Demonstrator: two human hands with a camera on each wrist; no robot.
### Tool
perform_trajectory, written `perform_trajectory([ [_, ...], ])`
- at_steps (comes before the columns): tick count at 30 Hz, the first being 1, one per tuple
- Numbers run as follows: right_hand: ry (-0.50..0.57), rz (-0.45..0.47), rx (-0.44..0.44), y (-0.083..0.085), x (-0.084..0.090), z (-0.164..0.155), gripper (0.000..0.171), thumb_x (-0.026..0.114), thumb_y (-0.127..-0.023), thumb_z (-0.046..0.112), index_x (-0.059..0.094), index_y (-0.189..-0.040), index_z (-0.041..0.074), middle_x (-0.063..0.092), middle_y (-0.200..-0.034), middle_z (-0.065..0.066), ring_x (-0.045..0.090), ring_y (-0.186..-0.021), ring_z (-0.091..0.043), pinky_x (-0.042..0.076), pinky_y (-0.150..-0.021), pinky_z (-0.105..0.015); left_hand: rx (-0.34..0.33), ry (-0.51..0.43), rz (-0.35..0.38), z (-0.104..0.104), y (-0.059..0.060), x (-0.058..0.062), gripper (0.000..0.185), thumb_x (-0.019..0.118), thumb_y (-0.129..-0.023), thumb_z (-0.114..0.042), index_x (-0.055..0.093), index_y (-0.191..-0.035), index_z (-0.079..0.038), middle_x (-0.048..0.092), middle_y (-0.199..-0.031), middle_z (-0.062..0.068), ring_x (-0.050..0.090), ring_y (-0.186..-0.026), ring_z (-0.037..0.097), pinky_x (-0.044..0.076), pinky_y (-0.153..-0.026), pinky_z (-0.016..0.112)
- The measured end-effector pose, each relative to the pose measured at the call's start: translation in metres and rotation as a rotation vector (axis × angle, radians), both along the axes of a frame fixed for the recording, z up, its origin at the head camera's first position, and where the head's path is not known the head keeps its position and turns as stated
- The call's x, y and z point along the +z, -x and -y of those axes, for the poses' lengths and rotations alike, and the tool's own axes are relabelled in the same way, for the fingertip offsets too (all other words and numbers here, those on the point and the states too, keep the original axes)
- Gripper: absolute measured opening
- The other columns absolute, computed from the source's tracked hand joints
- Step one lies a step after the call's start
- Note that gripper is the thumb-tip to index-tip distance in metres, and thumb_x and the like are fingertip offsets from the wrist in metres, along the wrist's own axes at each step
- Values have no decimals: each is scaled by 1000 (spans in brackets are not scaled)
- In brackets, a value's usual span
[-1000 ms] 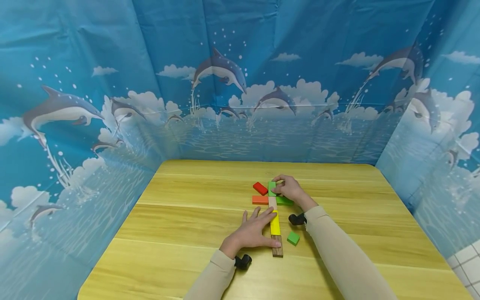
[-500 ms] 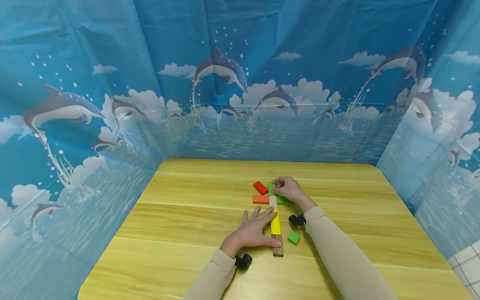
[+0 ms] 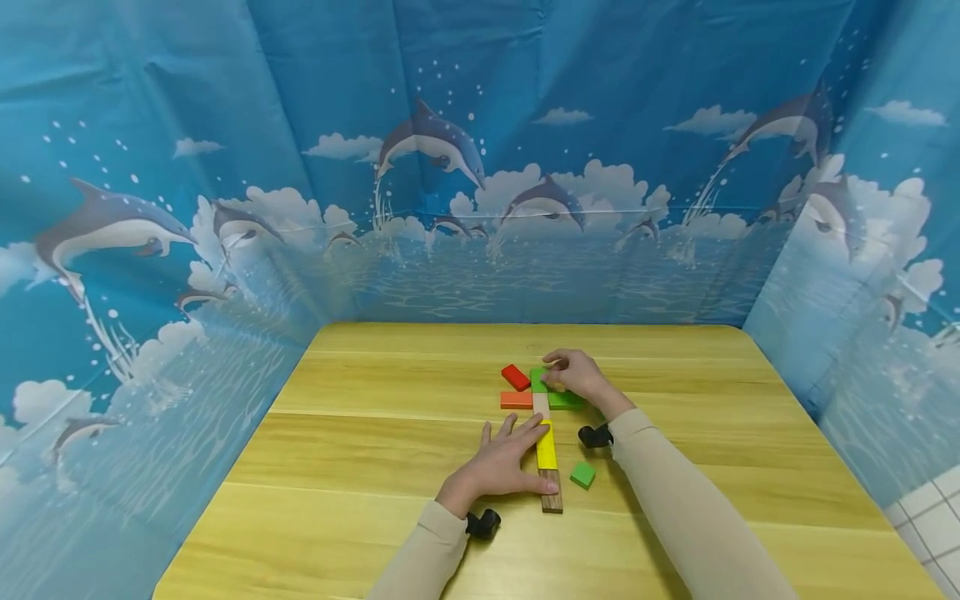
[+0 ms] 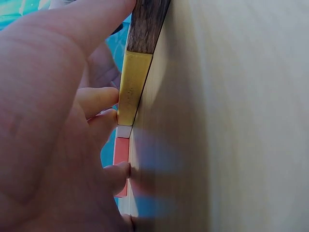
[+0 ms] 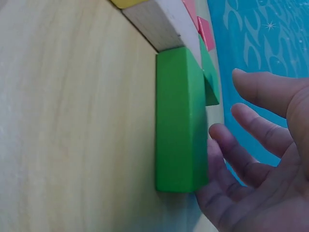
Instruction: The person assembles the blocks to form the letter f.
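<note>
Change: against the view half a second ago, right hand point(image 3: 576, 377) barely shifted, still over the far green block point(image 3: 537, 379); in the wrist view fingers point(image 5: 227, 145) now spread and relaxed, tips just beside the long green block point(image 5: 179, 121), so grip released rather than pinching. Earlier pinch on the green piece apparently let go; piece seems set down at the far end of the row.
Left hand: point(image 3: 504, 460) flat on the desk point(image 3: 360, 433), unmoved, straight fingers pressed against the side of the yellow block point(image 3: 546, 448) and brown block point(image 3: 551, 493); grip loose, clasping nothing.
Row: brown, yellow, pale block point(image 3: 540, 405), then green, end to end in one line.
Around it: orange block point(image 3: 516, 400) and red block point(image 3: 515, 377) left of the line, small green cube point(image 3: 582, 475) lying apart on the right.
Containers: none in view; all blocks directly on the desk.
</note>
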State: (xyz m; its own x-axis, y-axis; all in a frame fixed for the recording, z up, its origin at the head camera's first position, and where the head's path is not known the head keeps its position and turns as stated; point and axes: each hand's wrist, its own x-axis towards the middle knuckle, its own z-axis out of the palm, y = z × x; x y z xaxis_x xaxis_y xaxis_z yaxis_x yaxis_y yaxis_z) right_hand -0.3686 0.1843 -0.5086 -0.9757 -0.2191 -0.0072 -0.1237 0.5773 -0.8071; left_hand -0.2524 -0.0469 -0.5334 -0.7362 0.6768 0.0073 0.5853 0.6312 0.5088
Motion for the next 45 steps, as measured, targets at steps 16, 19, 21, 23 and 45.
perform_trajectory([
  [16,-62,-77,138,9,10,14,45,67,-99,18,57,-142,7,58,-135,-21,54,-122,-38,52,-90,-49,2,-20,0,-2,1,1,95,63,-86,-71,28,-161,-24,14,-168,-6,6,-152,39,0,-112,73],
  [19,-89,-74,154,13,9,19,45,69,-98,17,58,-141,8,59,-133,-19,56,-120,-37,53,-88,-48,0,-12,6,-1,1,1,95,62,-86,-71,28,-161,-24,14,-168,-6,6,-153,38,0,-112,72],
  [21,-106,-70,162,15,8,22,45,70,-98,18,59,-141,9,60,-132,-17,57,-118,-35,53,-87,-47,2,-6,10,-1,0,2,95,62,-87,-72,28,-161,-24,13,-168,-7,6,-153,38,-1,-112,72],
  [23,-118,-65,172,17,7,26,47,71,-97,19,59,-141,10,61,-130,-16,58,-117,-34,54,-87,-46,3,-3,13,-1,0,2,95,62,-87,-71,28,-161,-24,13,-168,-7,5,-153,38,0,-112,72],
  [45,-327,-50,234,38,11,47,47,79,-90,28,65,-134,18,67,-115,-7,58,-107,-28,49,-92,-50,11,34,-9,-3,3,3,94,64,-87,-69,27,-161,-26,12,-168,-9,5,-153,36,3,-112,73],
])
